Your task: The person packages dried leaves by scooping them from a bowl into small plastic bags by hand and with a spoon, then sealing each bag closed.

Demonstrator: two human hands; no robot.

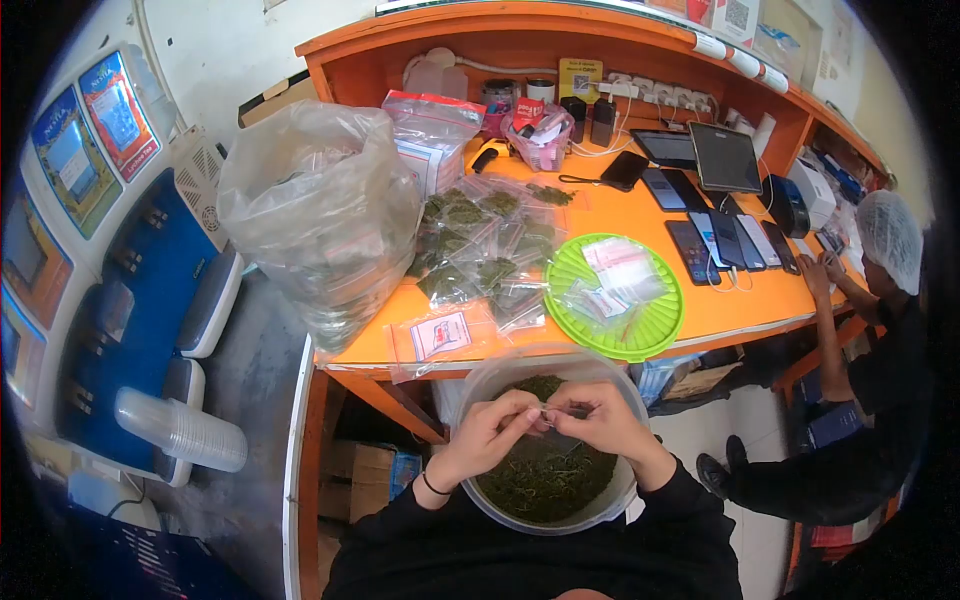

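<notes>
My left hand (490, 436) and my right hand (603, 420) meet over a translucent plastic tub (628, 497). Fingertips of both are pinched together on a small clear, whitish piece, which looks like the edge of a small plastic bag (547, 416); the fingers cover most of it. Dark green dried herb (545, 480) fills the lower part of the tub. On the orange counter just beyond are a lime green round lid (640, 342) carrying flat clear zip bags (625, 270), a pile of herb-filled zip bags (490, 235), and a labelled zip bag (440, 336) at the counter's edge.
A large plastic sack (310, 220) of packets stands left on the orange counter (385, 335). Phones (690, 250) and a tablet (725, 158) lie to the right, near a co-worker in a hairnet (890, 235). Stacked plastic cups (185, 430) rest beside a drinks dispenser (130, 280).
</notes>
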